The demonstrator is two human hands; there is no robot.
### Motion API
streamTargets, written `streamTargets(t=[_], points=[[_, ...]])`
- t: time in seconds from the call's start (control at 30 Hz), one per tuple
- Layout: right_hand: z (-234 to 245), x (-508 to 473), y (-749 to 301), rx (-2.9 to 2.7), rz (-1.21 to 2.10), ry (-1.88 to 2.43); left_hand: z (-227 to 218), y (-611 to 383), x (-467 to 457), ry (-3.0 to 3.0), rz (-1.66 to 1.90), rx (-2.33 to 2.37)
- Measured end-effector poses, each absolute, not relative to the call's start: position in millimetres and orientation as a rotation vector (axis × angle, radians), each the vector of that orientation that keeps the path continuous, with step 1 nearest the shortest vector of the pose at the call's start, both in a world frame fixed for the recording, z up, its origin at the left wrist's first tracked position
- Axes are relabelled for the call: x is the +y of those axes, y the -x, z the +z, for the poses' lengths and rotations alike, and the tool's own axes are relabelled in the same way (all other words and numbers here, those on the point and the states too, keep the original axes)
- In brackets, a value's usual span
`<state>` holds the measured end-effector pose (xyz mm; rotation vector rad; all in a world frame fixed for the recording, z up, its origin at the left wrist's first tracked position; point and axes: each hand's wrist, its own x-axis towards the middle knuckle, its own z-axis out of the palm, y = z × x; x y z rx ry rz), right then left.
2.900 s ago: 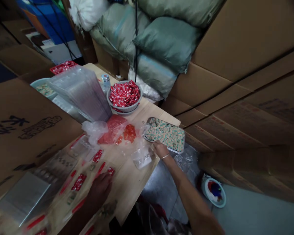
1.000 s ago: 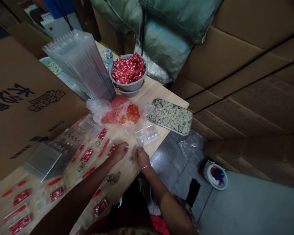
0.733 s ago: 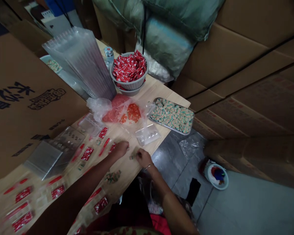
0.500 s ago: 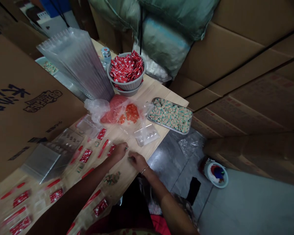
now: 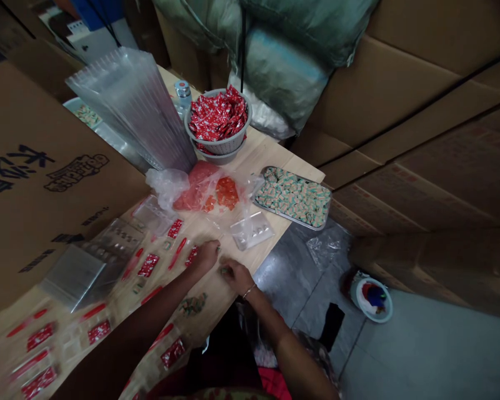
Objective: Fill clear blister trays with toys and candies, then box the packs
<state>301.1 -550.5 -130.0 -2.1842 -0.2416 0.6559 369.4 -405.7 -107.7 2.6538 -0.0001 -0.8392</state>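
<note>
Tightly, the right hand (image 5: 236, 276) pinches a tiny piece (image 5: 224, 270), its axis unclear; left fingers (image 5: 211, 250) curl narrowly.

Cardboard carton (image 5: 66, 133) shows black Chinese characters, unreadable.

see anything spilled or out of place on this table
A small cluster of loose pieces lies bare on the wooden table, away from the metal tray that holds similar pieces, so it looks spilled, though it may have been put there on purpose.
</note>
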Motion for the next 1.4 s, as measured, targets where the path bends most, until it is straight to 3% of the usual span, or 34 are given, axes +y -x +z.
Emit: streamTargets(t=[0.43,0.73,1.03,1.4], points=[[-122,-531,-306,-0.359,0.798,2.425,-105,-376,-414,-2.674,-0.899,-0.024],[-142,-541,-304,0.001,0.604,1.872,-115,-362,-404,-2.318,-0.688,0.098],[-136,-527,-299,0.188,0.527,1.426,-113,-303,-382,-1.84,-0.506,0.345],[-110,-456,-206,-0.012,0.783,1.497,-62,-154,-320,-1.817,-0.203,0.69]])
